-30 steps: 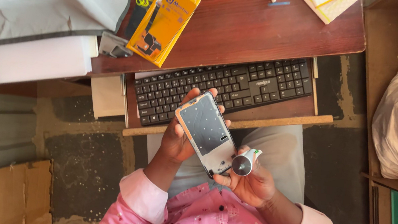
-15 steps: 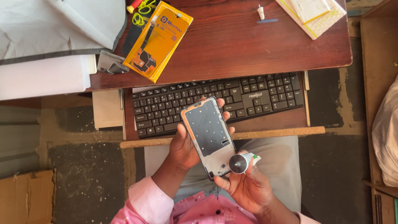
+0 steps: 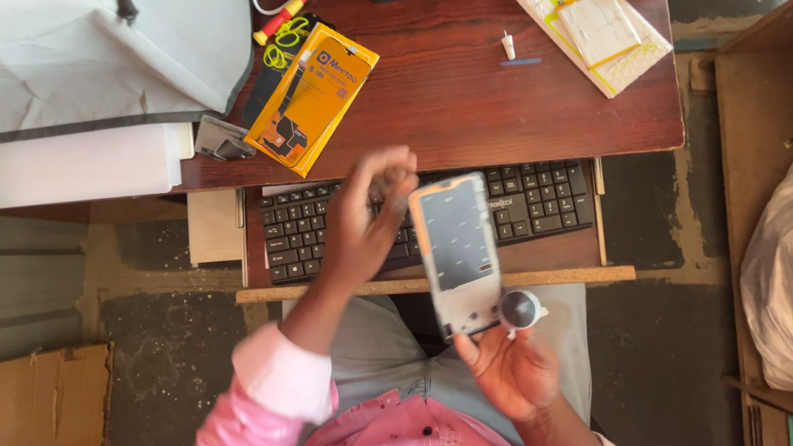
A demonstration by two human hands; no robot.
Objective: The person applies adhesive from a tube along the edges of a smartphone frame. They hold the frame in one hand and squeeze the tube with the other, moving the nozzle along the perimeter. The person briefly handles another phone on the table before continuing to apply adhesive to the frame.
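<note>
Over the lap, just below the pulled-out keyboard [image 3: 417,221], the right hand [image 3: 512,368] holds a phone-shaped panel [image 3: 458,254] by its lower end, fingers curled up under it and the thumb side pressing near a small round grey part [image 3: 519,310] that sits at the panel's bottom corner. The panel tilts up and away from the body, its top end reaching over the keys. The left hand [image 3: 367,214] is apart from it, just to its left, blurred, fingers loosely bunched and nothing clearly in them; whether it pinches something small I cannot tell. With only one hand on the panel, and that grip at the very bottom, the long free end could tip or swing, and I judge a slip would drop it onto the keyboard or down between the knees to the floor. The round part looks only lightly pinned beside the palm, so it may roll off if the fingers shift. On the dark red bench [image 3: 492,104] above lie an orange blister pack [image 3: 312,99], a small screwdriver with a red and yellow handle [image 3: 287,10], green-handled scissors [image 3: 286,38], a notepad [image 3: 590,27] and a tiny white piece [image 3: 508,45]; a grey fabric cover [image 3: 70,11] drapes the left end.
</note>
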